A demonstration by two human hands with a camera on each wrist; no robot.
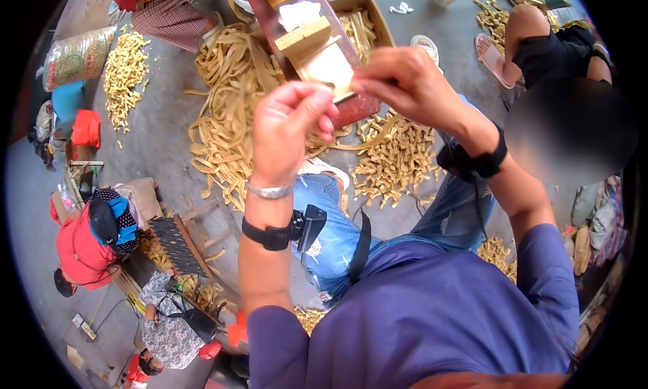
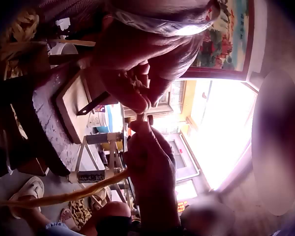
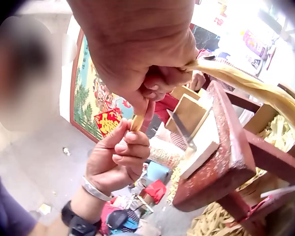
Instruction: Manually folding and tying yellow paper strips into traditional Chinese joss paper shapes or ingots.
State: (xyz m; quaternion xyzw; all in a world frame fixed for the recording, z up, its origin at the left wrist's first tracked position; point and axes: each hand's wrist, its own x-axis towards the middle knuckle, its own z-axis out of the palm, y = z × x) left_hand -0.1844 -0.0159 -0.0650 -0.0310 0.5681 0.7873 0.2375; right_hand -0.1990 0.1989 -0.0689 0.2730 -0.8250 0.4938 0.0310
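My left hand (image 1: 287, 122) and right hand (image 1: 412, 82) meet over the near end of a red wooden bench (image 1: 359, 111). Between their fingertips, in the right wrist view, both pinch the short end of a tan-yellow strip (image 3: 137, 123). From my right hand the long part of the strip (image 3: 255, 89) trails off past the bench; in the left wrist view it hangs as a twisted band (image 2: 64, 198). Just beyond the hands, a pale board (image 1: 328, 66) lies on the bench with a wooden block (image 1: 304, 38). A metal blade (image 3: 182, 130) stands out beside the board.
Long loose strips (image 1: 233, 92) heap left of the bench. Small knotted pieces (image 1: 395, 161) pile up at its right, near my knees. A cardboard box (image 1: 383, 24) holds more strips. Other people sit around, one at the right with a bare knee (image 1: 526, 26). A full sack (image 1: 77, 57) lies far left.
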